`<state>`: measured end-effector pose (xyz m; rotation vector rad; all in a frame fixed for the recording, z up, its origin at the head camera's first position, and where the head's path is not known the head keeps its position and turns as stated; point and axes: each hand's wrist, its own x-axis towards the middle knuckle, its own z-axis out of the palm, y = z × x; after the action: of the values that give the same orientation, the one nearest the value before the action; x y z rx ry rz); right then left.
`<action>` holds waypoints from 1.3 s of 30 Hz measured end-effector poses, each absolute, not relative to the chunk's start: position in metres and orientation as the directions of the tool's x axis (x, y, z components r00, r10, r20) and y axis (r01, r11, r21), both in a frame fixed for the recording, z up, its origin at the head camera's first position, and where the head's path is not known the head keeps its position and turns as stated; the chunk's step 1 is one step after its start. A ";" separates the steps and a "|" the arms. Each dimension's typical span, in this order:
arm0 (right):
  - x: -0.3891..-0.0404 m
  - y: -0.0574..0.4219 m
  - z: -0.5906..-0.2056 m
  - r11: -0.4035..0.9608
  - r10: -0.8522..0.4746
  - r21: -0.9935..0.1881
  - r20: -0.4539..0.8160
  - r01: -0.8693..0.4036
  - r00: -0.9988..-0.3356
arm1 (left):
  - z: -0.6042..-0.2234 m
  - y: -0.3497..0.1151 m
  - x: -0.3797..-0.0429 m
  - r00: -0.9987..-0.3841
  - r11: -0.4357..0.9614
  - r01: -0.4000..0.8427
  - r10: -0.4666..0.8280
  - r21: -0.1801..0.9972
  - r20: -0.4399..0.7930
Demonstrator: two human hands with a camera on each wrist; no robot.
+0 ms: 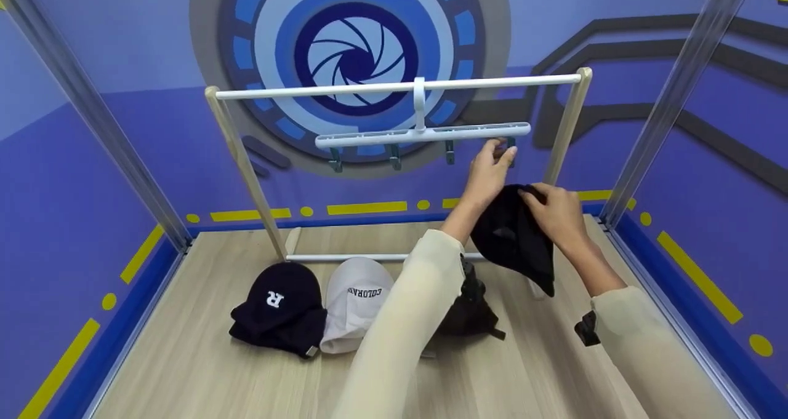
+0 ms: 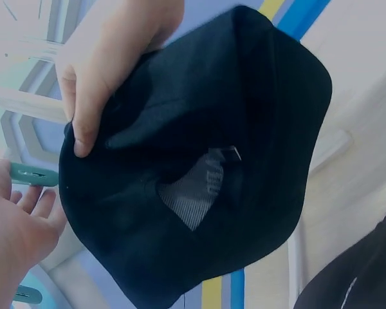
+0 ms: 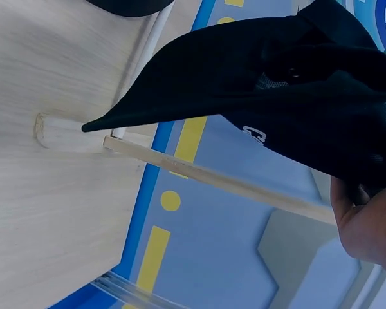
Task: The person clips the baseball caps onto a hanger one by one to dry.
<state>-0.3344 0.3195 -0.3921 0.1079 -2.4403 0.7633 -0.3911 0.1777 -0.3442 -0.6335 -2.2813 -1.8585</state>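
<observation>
My left hand (image 1: 489, 176) is raised to the right end of the white hanger (image 1: 369, 137). Its thumb and fingers pinch the last green clip (image 2: 33, 174) there. Just below it, my right hand (image 1: 559, 216) grips a black cap (image 1: 514, 237) by its upper edge, thumb on one side and fingers behind. The cap hangs with its brim (image 3: 154, 87) pointing down, and its open inside with a small label (image 2: 225, 154) faces the left wrist camera. The edge of the cap is close to the clip in the left wrist view.
The hanger hooks over a white rod (image 1: 320, 91) on a wooden rack (image 1: 246, 167). Several more clips (image 1: 394, 156) hang along it. On the table (image 1: 184, 345) lie a dark cap (image 1: 283, 308), a white cap (image 1: 360, 296) and another black cap (image 1: 468, 314), partly behind my left sleeve.
</observation>
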 end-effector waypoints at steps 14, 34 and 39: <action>-0.329 0.323 -0.404 0.832 0.117 -0.516 0.522 -0.204 -0.845 | -0.351 0.181 -0.388 -0.932 -0.181 0.222 0.248 0.958 0.263; -0.330 0.325 -0.410 0.813 0.172 -0.560 0.494 -0.161 -0.853 | -0.369 0.179 -0.388 -0.961 -0.429 0.146 0.153 0.891 0.231; -0.329 0.320 -0.408 0.810 0.201 -0.570 0.487 -0.135 -0.850 | -0.375 0.180 -0.384 -0.955 -0.445 0.176 0.137 0.878 0.261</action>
<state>-0.3288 0.3203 -0.4084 -0.0490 -2.4515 0.8271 -0.3838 0.1805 -0.3747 -0.4638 -1.6420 -2.6097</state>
